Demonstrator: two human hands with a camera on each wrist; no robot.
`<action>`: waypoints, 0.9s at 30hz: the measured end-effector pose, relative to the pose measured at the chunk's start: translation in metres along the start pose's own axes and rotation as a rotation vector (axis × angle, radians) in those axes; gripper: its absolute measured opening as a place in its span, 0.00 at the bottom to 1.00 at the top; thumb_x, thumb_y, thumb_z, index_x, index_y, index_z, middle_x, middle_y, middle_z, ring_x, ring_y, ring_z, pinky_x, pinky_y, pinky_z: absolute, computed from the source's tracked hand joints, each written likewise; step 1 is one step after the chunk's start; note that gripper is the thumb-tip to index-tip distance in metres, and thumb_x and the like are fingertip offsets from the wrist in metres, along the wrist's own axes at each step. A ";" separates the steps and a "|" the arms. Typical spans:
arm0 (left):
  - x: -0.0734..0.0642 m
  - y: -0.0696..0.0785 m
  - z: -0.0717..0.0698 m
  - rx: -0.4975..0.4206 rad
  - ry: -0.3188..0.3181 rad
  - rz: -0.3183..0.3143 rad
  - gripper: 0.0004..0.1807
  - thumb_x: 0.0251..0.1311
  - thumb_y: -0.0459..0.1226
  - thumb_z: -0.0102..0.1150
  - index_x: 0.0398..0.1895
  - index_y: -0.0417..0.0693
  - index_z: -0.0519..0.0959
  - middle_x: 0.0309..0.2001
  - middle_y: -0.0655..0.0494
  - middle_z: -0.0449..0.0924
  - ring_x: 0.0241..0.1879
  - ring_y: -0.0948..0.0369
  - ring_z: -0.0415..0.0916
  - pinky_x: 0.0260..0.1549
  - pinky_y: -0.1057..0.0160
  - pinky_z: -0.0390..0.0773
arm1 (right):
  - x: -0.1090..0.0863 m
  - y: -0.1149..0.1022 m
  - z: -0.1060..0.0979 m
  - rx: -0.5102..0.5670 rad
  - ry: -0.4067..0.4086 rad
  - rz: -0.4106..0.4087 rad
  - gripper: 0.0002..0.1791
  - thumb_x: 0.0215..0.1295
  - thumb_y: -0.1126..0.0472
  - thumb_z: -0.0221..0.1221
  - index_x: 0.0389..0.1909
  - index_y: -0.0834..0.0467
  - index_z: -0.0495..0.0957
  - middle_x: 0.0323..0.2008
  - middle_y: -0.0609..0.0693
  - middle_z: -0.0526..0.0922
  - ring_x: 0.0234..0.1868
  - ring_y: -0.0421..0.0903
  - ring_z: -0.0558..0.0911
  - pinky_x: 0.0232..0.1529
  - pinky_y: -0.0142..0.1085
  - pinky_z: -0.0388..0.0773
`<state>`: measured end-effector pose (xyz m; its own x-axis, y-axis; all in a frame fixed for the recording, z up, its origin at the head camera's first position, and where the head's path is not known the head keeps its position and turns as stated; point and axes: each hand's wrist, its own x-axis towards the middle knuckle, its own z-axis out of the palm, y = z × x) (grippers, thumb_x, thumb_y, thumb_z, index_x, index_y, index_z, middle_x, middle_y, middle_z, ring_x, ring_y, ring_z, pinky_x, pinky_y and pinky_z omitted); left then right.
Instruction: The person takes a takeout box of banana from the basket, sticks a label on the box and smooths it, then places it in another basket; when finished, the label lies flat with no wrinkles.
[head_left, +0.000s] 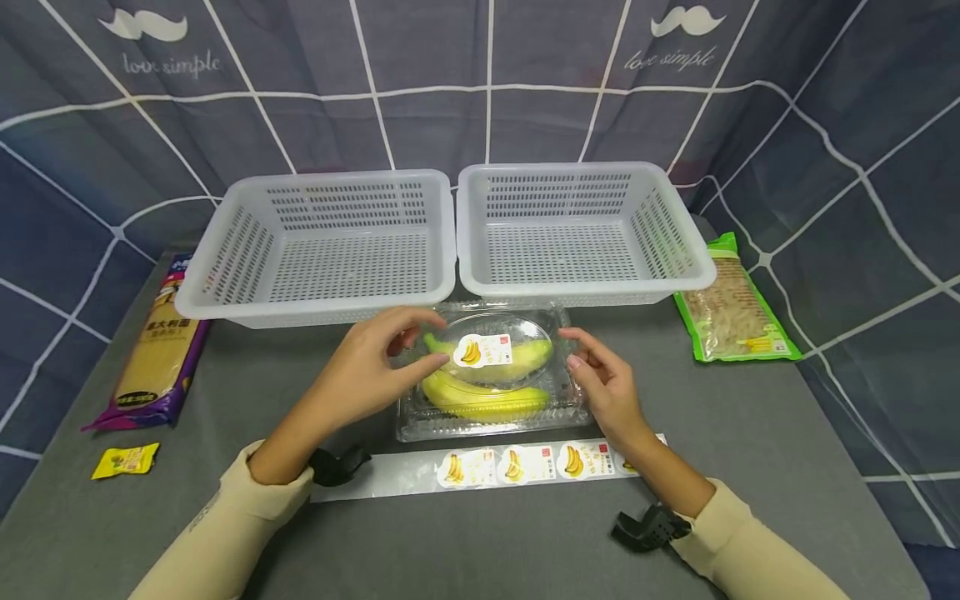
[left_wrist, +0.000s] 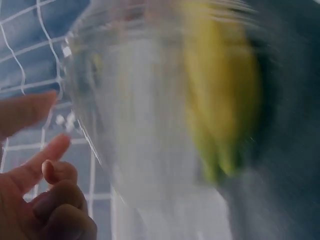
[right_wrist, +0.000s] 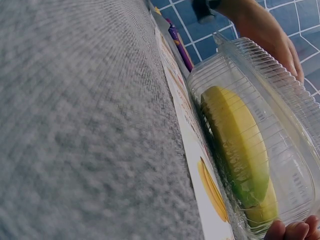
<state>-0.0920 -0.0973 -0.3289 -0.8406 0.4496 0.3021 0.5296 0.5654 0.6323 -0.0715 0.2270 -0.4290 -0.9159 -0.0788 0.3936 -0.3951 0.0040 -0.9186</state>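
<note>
A clear plastic clamshell box (head_left: 420, 427) with bananas (head_left: 480, 402) inside lies in the middle of the table. On its lid is a white banana label (head_left: 497, 350). My left hand (head_left: 375, 358) is over the box's left side, thumb and fingers spread apart, the thumb tip close to the label. In the left wrist view those fingers (left_wrist: 62, 200) hold nothing, and the box is blurred. At the box's right side is my right hand (head_left: 611, 383), thumb and forefinger apart, fingertips (right_wrist: 297, 230) right at the box's edge in the right wrist view.
A strip of banana labels (head_left: 528, 464) lies in front of the box. Two white baskets (head_left: 318, 315) stand behind it. On the left are a noodle packet (head_left: 153, 342) and a small yellow packet (head_left: 126, 460); a green-edged bag (head_left: 738, 308) lies at right.
</note>
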 end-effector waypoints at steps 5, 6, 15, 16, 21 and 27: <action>-0.028 -0.016 -0.006 0.107 0.021 -0.101 0.38 0.62 0.54 0.69 0.74 0.61 0.68 0.41 0.56 0.72 0.37 0.57 0.71 0.36 0.55 0.72 | 0.001 -0.002 0.000 0.006 0.001 0.005 0.20 0.74 0.71 0.52 0.64 0.68 0.74 0.27 0.49 0.69 0.21 0.41 0.64 0.20 0.33 0.62; -0.032 -0.019 -0.005 0.133 0.019 -0.130 0.40 0.62 0.57 0.68 0.76 0.62 0.66 0.42 0.55 0.72 0.36 0.57 0.70 0.34 0.56 0.71 | 0.001 -0.003 0.000 0.003 0.000 0.006 0.20 0.74 0.71 0.52 0.64 0.68 0.74 0.27 0.50 0.69 0.21 0.41 0.64 0.20 0.34 0.62; -0.046 -0.033 0.008 -0.126 -0.107 -0.272 0.44 0.68 0.54 0.64 0.81 0.72 0.51 0.41 0.56 0.77 0.19 0.62 0.66 0.18 0.63 0.69 | -0.003 -0.002 -0.003 0.030 -0.015 0.019 0.19 0.73 0.71 0.53 0.62 0.70 0.75 0.25 0.50 0.72 0.15 0.40 0.62 0.12 0.35 0.59; -0.046 -0.034 0.010 -0.185 -0.111 -0.265 0.44 0.68 0.51 0.65 0.81 0.72 0.51 0.41 0.55 0.78 0.19 0.63 0.66 0.18 0.63 0.69 | -0.004 -0.001 -0.003 0.038 -0.017 0.016 0.19 0.72 0.71 0.53 0.62 0.70 0.75 0.24 0.49 0.72 0.15 0.40 0.61 0.11 0.34 0.58; -0.045 -0.039 0.018 -0.348 -0.093 -0.217 0.42 0.69 0.41 0.65 0.80 0.70 0.54 0.37 0.52 0.74 0.20 0.64 0.62 0.20 0.64 0.68 | -0.002 0.001 -0.001 0.090 -0.022 -0.063 0.19 0.71 0.74 0.53 0.61 0.74 0.74 0.23 0.47 0.69 0.17 0.39 0.60 0.13 0.34 0.56; -0.044 -0.043 0.029 -0.467 -0.087 -0.220 0.42 0.70 0.35 0.63 0.81 0.65 0.53 0.33 0.49 0.69 0.21 0.65 0.59 0.20 0.66 0.65 | -0.004 0.001 0.000 0.133 -0.023 -0.126 0.20 0.71 0.76 0.51 0.63 0.75 0.72 0.21 0.47 0.69 0.12 0.36 0.59 0.08 0.31 0.55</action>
<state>-0.0749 -0.1215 -0.3896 -0.9031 0.4222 0.0787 0.2180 0.2929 0.9310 -0.0677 0.2276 -0.4314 -0.8574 -0.0931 0.5061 -0.4921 -0.1393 -0.8593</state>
